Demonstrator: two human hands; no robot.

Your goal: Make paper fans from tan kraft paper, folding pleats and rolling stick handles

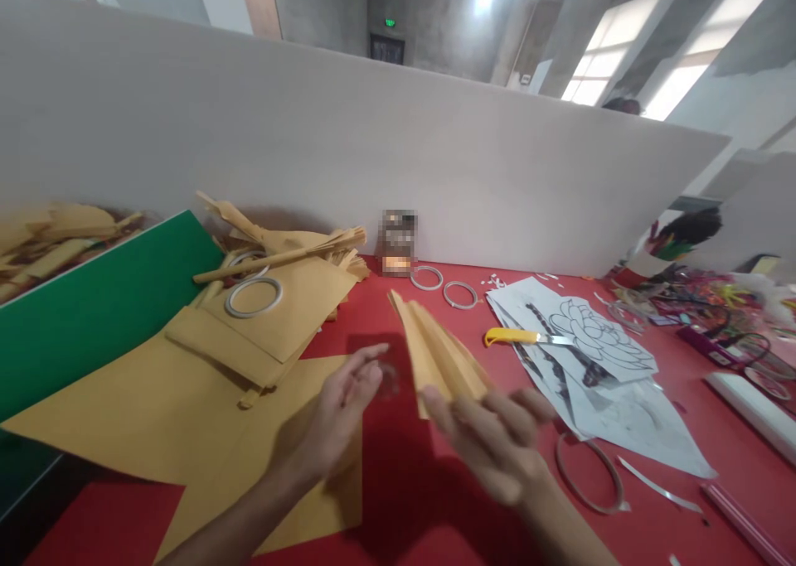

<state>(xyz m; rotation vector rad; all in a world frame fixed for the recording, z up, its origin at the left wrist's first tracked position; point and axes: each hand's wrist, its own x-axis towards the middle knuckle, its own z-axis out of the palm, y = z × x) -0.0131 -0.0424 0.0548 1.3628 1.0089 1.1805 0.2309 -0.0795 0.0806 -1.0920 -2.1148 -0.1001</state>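
Red tabletop (pixel 354 321) lies beneath the right hand (pixel 497 442), pinching pleated paper (pixel 439 346) (tan, fanlike), and the left hand (pixel 342 404), fingers loosely parted.

A piece of mustard-brown paper (pixel 439 350), folded into several lengthwise pleats, is pinched at its near end by the right hand (pixel 491 433), thumb on one edge and fingers on the other. It tilts away toward 11 o'clock from that grip, its far end narrower, the near end spread like a fan with the ridges showing. The left hand (pixel 345 392), fingers loosely parted, is near it at 8 o'clock, apart from the paper. Farther out at 8 o'clock, a flat sheet of the same brown paper (pixel 329 500) lies unpleated on the tabletop (pixel 398 466), partly hidden beneath the left forearm.
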